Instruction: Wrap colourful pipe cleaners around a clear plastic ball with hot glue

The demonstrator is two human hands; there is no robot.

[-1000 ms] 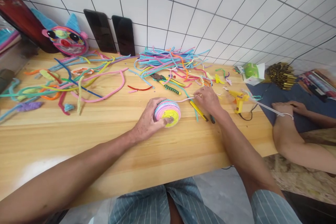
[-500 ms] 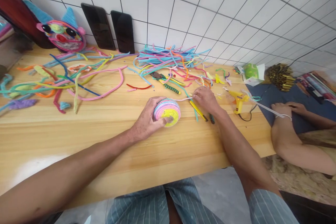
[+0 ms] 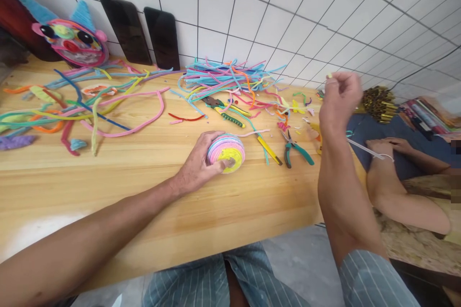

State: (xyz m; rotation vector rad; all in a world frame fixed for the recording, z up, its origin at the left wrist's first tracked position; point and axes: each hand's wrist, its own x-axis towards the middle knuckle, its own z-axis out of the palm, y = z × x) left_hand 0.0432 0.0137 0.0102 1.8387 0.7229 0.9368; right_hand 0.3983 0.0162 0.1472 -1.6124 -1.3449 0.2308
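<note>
left hand (image 3: 197,162) gripped striped coil (image 3: 227,147) at frame centre, right hand (image 3: 340,100) was raised and curled at upper right, couldn't tell if holding anything, teal-handled pliers (image 3: 301,151) lay right of centre

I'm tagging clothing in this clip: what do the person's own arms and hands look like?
The left hand, right hand and both forearms are bare; no gloves, watch or bracelet show. A blue-grey sleeve with thin pale stripes appears on the right; no left sleeve is in view.
</note>
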